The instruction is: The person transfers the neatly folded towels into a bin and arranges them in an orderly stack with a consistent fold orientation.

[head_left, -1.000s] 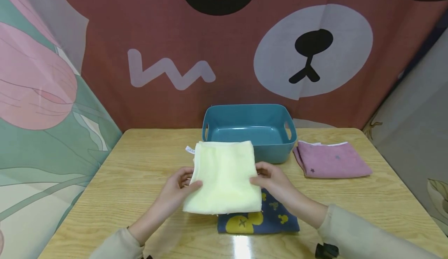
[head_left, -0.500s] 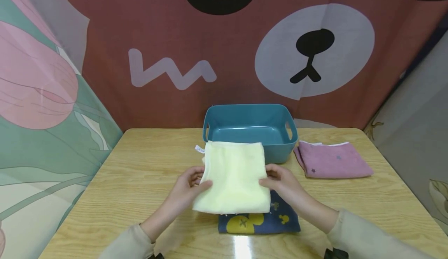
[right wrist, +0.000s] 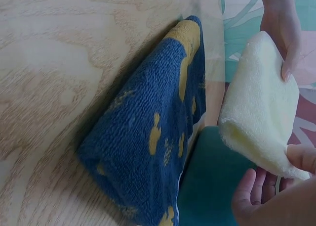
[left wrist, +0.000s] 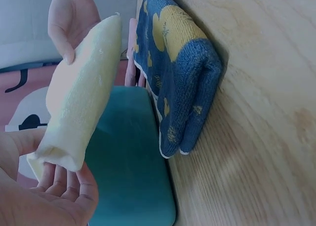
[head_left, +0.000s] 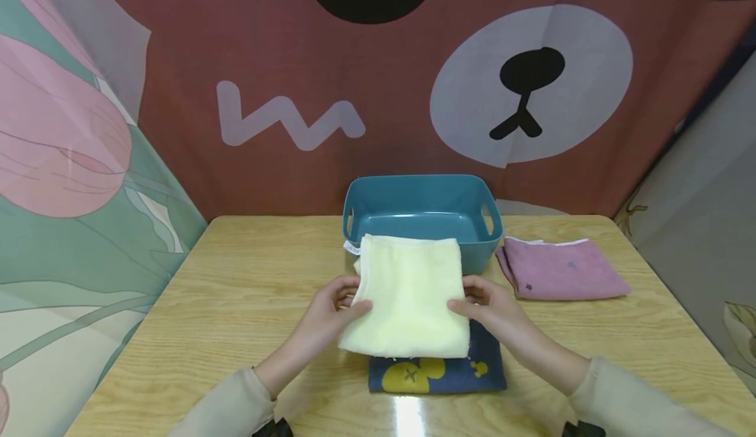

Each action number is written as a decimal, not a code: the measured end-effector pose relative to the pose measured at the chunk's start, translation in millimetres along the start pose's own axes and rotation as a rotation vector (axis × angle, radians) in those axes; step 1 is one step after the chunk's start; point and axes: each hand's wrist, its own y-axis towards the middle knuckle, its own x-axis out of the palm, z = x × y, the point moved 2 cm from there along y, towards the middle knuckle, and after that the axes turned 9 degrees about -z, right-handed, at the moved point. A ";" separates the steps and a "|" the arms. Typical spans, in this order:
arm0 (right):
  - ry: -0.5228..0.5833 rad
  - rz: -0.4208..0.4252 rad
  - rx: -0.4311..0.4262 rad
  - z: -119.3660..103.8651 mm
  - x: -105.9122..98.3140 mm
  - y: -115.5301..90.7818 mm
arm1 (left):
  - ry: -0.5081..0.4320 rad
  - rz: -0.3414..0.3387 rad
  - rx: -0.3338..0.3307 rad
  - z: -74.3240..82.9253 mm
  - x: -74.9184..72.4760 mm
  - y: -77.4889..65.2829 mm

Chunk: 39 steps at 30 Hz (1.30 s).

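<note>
A folded pale yellow towel [head_left: 410,299] is held up off the table between both hands. My left hand [head_left: 331,312] grips its left edge, thumb on the front face and fingers behind. On the opposite edge my right hand [head_left: 493,306] pinches it the same way. Below and partly behind it lies a folded navy towel [head_left: 437,376] with yellow figures; in the right wrist view the navy towel [right wrist: 143,122] is plainly apart from the yellow one. A white tag [head_left: 352,247] sticks out at the yellow towel's upper left.
At the table's back stands a teal basket [head_left: 422,210] with handle holes, its front partly covered by the yellow towel. A folded pink towel [head_left: 564,270] lies to its right. Printed cloth [head_left: 283,181] hangs behind the wooden table [head_left: 248,253].
Both hands have carried the yellow towel to the right, so it now hangs more over the navy towel and in front of the basket. The grip looks the same.
</note>
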 end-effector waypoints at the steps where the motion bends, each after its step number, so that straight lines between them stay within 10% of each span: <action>1: 0.000 0.001 0.001 0.2 -1.2 -0.4 | 0.002 0.000 0.000 0.0 0.9 1.2; 39: -0.006 -0.035 -0.015 -18.7 -40.1 10.4 | 0.014 0.006 0.026 15.7 4.7 34.7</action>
